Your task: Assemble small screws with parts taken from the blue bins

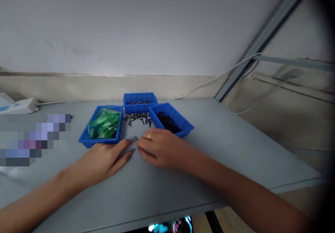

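My left hand (106, 158) rests near the front of the left blue bin, its thumb and forefinger apart with nothing seen between them. Close by on the right, my right hand (162, 147), a gold-coloured ring on one finger, has its fingertips pinched together. A small dark thin piece (136, 138) juts from that pinch; it is too blurred to name for certain. Just beyond the hands lies a loose pile of small metal screws (138, 117). Green plastic packets (106, 123) fill the left blue bin (101, 141).
Another blue bin (187, 131) on the right holds small black parts (167, 121). A third blue bin (140, 109) at the back contains more screws. The grey table (222, 142) meets the wall, with a power strip (24, 105) at left and a lit screen (171, 226) below its front edge.
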`<state>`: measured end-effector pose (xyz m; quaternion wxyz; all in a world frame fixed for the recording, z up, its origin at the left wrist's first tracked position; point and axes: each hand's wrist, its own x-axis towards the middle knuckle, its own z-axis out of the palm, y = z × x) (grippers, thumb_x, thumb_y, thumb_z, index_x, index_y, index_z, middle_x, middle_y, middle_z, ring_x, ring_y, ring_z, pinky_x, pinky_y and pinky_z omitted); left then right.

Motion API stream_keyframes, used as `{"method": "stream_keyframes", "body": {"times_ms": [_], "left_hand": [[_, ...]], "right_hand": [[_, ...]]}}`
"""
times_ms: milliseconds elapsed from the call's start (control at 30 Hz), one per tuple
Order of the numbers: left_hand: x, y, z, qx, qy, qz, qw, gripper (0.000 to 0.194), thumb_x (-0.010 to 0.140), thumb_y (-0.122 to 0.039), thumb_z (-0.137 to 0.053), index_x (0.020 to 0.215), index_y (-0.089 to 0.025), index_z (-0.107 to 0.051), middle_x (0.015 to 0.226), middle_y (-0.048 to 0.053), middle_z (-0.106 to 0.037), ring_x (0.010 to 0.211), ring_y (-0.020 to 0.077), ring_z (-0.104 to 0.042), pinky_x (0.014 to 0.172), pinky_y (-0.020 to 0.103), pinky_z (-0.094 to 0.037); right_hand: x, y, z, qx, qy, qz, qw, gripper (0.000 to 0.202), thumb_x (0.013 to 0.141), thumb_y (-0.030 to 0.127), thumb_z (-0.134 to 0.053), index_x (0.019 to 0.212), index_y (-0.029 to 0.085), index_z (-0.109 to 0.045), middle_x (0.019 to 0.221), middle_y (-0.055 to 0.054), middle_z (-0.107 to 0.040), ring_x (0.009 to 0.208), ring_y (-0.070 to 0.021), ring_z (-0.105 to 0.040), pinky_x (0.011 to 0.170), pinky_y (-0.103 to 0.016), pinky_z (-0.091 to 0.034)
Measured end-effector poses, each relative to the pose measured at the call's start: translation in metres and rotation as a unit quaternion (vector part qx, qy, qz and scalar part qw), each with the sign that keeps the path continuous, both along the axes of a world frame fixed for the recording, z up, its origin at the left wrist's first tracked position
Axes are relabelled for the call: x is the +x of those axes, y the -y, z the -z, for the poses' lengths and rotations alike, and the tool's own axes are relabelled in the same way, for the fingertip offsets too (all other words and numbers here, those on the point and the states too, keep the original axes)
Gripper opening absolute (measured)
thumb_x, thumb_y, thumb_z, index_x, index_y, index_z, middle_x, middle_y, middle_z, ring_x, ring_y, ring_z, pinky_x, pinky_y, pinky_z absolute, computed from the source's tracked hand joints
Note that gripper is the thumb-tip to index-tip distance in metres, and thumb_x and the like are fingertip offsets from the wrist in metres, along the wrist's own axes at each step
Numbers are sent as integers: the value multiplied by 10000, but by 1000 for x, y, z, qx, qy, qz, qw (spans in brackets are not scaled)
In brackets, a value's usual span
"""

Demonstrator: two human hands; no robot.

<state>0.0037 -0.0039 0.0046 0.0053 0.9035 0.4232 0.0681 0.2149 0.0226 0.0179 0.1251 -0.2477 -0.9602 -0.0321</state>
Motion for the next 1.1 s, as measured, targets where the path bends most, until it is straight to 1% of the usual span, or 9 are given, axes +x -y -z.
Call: {"method": "stream_keyframes", "body": {"times_ms": [67,133,233,300,433,500,633,767,1100], "left_hand": [[1,1,1,12,-34,5,999,269,916,-329,-317,977,-176,-529,655,22,-622,567,179,-611,488,254,-401],[1,1,2,6,-62,21,998,278,919,-316,-306,893,-185,-550,626,15,-609,560,177,-608,493,256,-398],[1,-1,3,-2,-61,34,998,274,919,-304,-307,887,-183,-550,614,12,-600,559,169,-603,491,250,-389],[1,-2,3,-9,-51,33,998,256,916,-299,-320,895,-184,-548,614,7,-600,548,163,-596,484,245,-381],[0,-2,3,-20,-45,44,998,252,906,-260,-331,806,-181,-547,616,9,-603,538,163,-586,485,251,-379],[-1,-2,4,-23,-47,52,997,263,902,-244,-330,778,-174,-551,609,16,-603,535,166,-587,489,256,-384],[-1,-3,4,-27,-37,55,997,284,904,-240,-322,783,-161,-566,607,28,-609,531,167,-589,491,261,-393],[-1,-3,4,-26,-29,63,997,288,903,-229,-319,761,-152,-557,602,29,-607,533,155,-585,498,253,-397],[-3,-4,4,-21,-48,74,996,255,908,-239,-332,781,-166,-541,618,16,-604,541,154,-579,498,253,-391]], "right_hand": [[5,-6,-3,54,-26,134,989,245,875,265,-358,870,139,-568,812,-103,-579,820,-215,-497,769,-347,-362],[11,-12,-6,80,-51,268,959,277,876,326,-371,899,132,-566,831,-129,-578,840,-251,-493,759,-382,-363],[16,-18,-8,85,-69,350,930,336,860,400,-406,985,127,-556,937,-153,-577,923,-291,-482,793,-426,-361],[13,-16,-7,93,-80,314,941,335,864,372,-413,1038,119,-546,1042,-158,-556,1011,-297,-452,855,-437,-343],[-4,-2,4,41,-39,101,993,262,883,221,-376,1001,91,-570,1065,-147,-561,1067,-238,-450,946,-369,-321],[-13,5,14,11,-25,51,998,267,888,212,-369,1012,87,-570,1154,-163,-523,1149,-232,-402,985,-351,-299],[-21,6,31,-50,-45,106,992,372,872,341,-427,1122,85,-527,1309,-193,-394,1263,-267,-273,1020,-391,-271],[-25,-3,35,-92,-55,189,976,536,856,450,-408,1250,86,-424,1373,-210,-300,1291,-318,-202,1010,-473,-266],[-29,3,35,-82,-35,247,965,546,854,467,-399,1243,87,-447,1355,-211,-336,1275,-367,-214,1007,-496,-261]]}}
